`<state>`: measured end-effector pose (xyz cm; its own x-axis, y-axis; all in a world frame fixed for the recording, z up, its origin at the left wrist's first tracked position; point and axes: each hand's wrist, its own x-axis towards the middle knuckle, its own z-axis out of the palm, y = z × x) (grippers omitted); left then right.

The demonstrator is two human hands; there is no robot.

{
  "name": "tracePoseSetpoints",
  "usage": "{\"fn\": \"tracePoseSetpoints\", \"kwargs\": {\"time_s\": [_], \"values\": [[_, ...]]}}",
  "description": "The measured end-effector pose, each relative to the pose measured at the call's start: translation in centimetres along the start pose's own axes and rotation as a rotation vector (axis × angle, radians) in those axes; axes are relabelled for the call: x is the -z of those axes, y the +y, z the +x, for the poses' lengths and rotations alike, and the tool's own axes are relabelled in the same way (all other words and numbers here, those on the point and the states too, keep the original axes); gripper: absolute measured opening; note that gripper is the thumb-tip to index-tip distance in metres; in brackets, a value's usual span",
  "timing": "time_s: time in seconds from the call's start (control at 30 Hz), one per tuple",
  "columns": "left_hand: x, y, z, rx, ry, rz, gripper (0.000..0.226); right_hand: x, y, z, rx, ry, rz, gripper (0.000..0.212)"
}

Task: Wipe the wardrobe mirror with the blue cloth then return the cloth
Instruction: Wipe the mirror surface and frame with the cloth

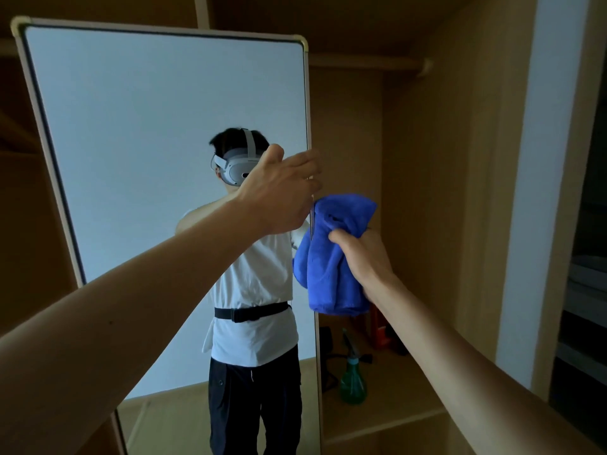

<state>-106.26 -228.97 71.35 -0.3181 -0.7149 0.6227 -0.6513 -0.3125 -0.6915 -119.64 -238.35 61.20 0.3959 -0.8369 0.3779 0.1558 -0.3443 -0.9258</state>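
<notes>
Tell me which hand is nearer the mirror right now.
Left. The left hand grips the right edge of the mirror; the right hand, holding the blue cloth, sits just beside that edge, lower down.

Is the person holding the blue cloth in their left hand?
No, the right hand grips the bunched blue cloth, while the left hand holds the mirror by its right edge.

One tall pale-framed mirror, one bunched blue cloth, two bare hands, left hand and right hand, one green plastic spray bottle
</notes>
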Motion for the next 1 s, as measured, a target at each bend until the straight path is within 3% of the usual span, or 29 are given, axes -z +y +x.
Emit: {"fn": "tracePoseSetpoints", "kwargs": {"time_s": [0.17,0.47,0.7,1.0], "values": [[0.2,-0.5,0.1,-0.029,0.009,0.013,0.033,0.3,1.2,-0.4,-0.109,-0.051,-0.053,0.017],[0.7,-1.8,1.5,0.012,0.03,-0.024,0.035,-0.1,-3.8,2.0,-0.02,-0.016,-0.017,0.016],[1.5,-3.1,3.0,0.081,0.042,-0.042,0.05,-0.5,-7.5,3.5,0.076,0.023,0.069,0.007],[1.9,-4.2,3.9,0.059,0.022,0.016,0.038,0.5,-5.3,2.7,-0.086,-0.086,0.043,0.018]]}}
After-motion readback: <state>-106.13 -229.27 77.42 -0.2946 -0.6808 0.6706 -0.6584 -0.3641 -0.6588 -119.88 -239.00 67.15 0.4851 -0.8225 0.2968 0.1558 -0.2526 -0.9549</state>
